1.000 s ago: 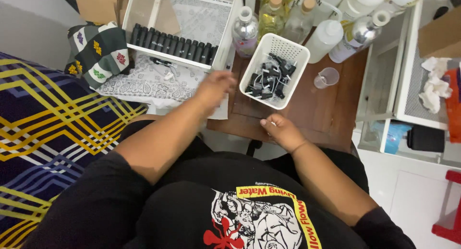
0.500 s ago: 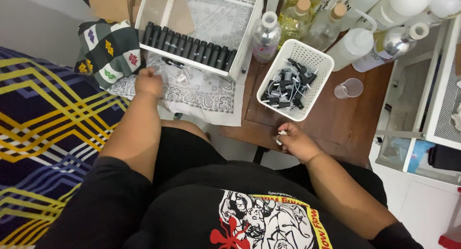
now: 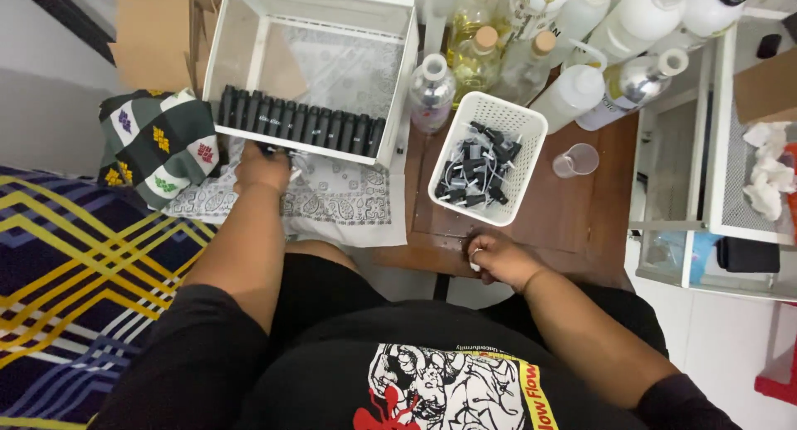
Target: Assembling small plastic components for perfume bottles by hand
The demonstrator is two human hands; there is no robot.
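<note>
Since the frames from a moment ago the left hand (image 3: pixel 262 169) has travelled away from the white slotted plastic basket of small black spray caps (image 3: pixel 488 158) and across to the front lip of the white open-fronted box (image 3: pixel 311 73), where it now rests with the fingers curled over something small and dark; what exactly they pinch is hidden under the knuckles. Just above that hand stands the row of small black bottles (image 3: pixel 300 124), packed upright side by side along the box's front edge. The right hand (image 3: pixel 498 260) sits closed at the near edge of the brown wooden table (image 3: pixel 598 210), fingers folded in, and whether it holds a piece I cannot tell. To do this well, I judge the left hand should come at the row from directly in front and take an end bottle, so the neighbours are not tipped. The white patterned cloth (image 3: pixel 332 210) lies under the box, with a green patchwork fabric (image 3: pixel 158 144) at its left end and clear and white bottles (image 3: pixel 573 40) behind the basket.
</note>
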